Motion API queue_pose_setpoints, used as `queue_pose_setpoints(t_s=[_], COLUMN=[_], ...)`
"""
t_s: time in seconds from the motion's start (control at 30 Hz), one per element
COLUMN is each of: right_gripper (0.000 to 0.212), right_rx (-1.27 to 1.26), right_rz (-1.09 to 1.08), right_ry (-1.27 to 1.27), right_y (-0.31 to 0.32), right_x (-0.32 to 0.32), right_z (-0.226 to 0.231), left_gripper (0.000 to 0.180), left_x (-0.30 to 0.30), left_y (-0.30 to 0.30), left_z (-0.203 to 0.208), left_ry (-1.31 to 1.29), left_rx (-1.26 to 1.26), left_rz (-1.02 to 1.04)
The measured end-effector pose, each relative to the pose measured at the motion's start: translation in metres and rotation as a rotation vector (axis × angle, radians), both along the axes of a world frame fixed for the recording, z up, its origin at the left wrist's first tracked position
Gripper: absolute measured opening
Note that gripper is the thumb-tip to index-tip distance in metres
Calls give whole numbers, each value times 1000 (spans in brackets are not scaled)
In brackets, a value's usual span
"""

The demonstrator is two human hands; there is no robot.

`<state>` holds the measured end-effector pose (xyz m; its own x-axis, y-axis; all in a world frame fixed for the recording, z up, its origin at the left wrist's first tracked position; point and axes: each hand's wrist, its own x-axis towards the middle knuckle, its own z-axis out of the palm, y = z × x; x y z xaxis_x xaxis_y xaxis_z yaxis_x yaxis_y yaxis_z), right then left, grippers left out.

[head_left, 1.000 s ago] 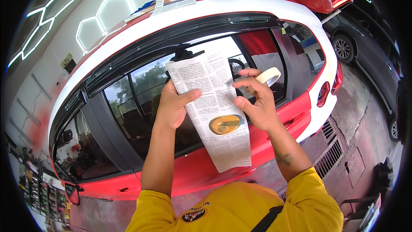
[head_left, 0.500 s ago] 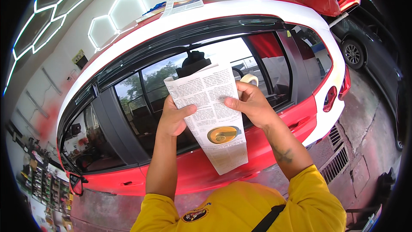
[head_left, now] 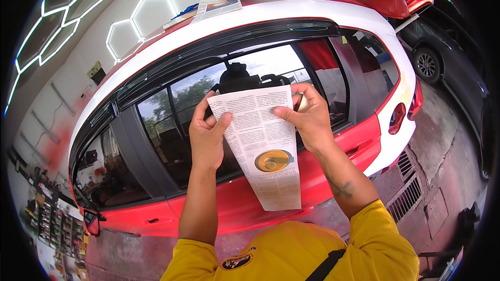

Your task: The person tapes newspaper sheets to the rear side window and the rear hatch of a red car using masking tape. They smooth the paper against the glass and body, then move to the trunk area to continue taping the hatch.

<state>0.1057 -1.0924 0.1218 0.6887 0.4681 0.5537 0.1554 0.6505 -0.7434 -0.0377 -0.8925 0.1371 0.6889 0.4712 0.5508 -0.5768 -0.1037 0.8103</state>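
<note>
A folded newspaper sheet (head_left: 260, 135) hangs in front of the side windows of a red and white car (head_left: 221, 205). My left hand (head_left: 207, 135) pinches its upper left edge, thumb on the printed face and fingers behind. At the upper right corner my right hand (head_left: 312, 122) grips the paper the same way. A roll of masking tape (head_left: 303, 104) shows in part among the right hand's fingers, mostly covered by them. The sheet's lower end hangs free over the red door, and a gold round picture is printed on it.
More newspaper (head_left: 219, 7) lies on the car roof beside a blue cloth (head_left: 188, 9). A wing mirror (head_left: 92, 222) sticks out at the lower left. Shelves of small goods (head_left: 57, 226) stand at left, a dark car (head_left: 448, 67) at right, a floor grate (head_left: 406, 198) below it.
The sheet's top edge has come down and now lies straighter. My left hand has moved up to its upper corner. The tape roll is more covered by my right hand.
</note>
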Motion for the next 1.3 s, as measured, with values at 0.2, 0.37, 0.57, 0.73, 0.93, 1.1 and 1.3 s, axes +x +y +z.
queue_pose_setpoints(t_s=[0.2,0.37,0.57,0.73,0.93,1.1,1.3], right_gripper=[17,25,31,33,35,33,33], right_rx=[-95,-125,-132,-136,-130,-116,-117], right_rz=[82,-2,3,-53,-148,-188,-506], right_ry=[-6,-52,-58,-86,-164,-140,-326], right_y=[-2,1,-1,0,9,3,7], right_x=[2,8,6,1,4,12,15], right_z=[-3,-8,-8,-9,-18,-28,-35], left_gripper=[85,87,86,85,62,26,29], left_x=[6,7,5,4,-2,10,19], left_y=[10,9,10,13,-4,5,-19], left_z=[-11,-11,-11,-18,-11,-25,-27], left_ry=[-42,-70,-65,-41,-60,-115,-209], left_rx=[-120,-98,-90,-101,-165,-88,371], left_rz=[-102,-153,-114,-116,-54,32,639])
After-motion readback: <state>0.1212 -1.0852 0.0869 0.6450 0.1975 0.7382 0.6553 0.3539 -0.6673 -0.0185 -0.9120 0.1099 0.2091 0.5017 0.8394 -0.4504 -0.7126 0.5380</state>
